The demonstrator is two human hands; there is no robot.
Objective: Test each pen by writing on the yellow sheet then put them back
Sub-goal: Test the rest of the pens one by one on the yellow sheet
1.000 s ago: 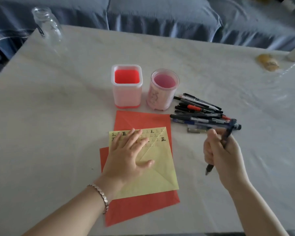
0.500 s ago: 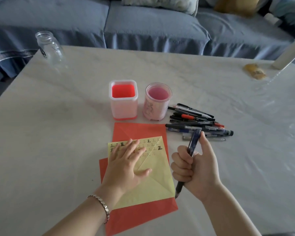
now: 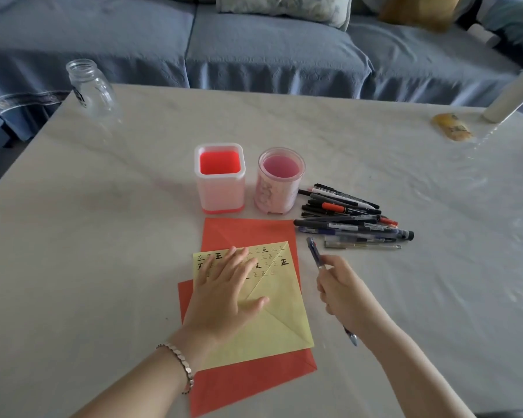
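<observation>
1. The yellow sheet (image 3: pixel 284 321) lies near the front middle of the surface (image 3: pixel 103 267), on top of a larger red sheet (image 3: pixel 254 381), which appears to serve as a backing. Rows of dark test marks run along its far edge. The near half is unmarked, so there is room for further tests.
2. The left grip (image 3: pixel 224 294) rests flat on the yellow sheet with fingers straight and spread, covering part of the marked rows. It grasps nothing. In my judgement it is there to stop the paper sliding under a pen stroke.
3. The right grip (image 3: pixel 344 294) is closed round a blue pen (image 3: pixel 314 254), just beside the sheet's right edge and not over it. The barrel runs through the curled fingers fist-fashion, one end pointing toward the pen pile and the other protruding below the wrist. Neither end touches the paper. This looks like a carrying hold, and it would need shifting to a writing hold before a mark can be made.
4. The pen pile (image 3: pixel 354 218) lies loose on the surface, just right of the round pink holder (image 3: pixel 280 179), within easy reach of the right grip.
5. The square red holder (image 3: pixel 220 176) stands beside the round one, behind the sheets. No pen shows above either rim, so the putting-back appears largely outstanding.
6. Outlying items are a glass jar (image 3: pixel 89 86) at the far left corner and a blue sofa (image 3: pixel 269 49) beyond the surface.
</observation>
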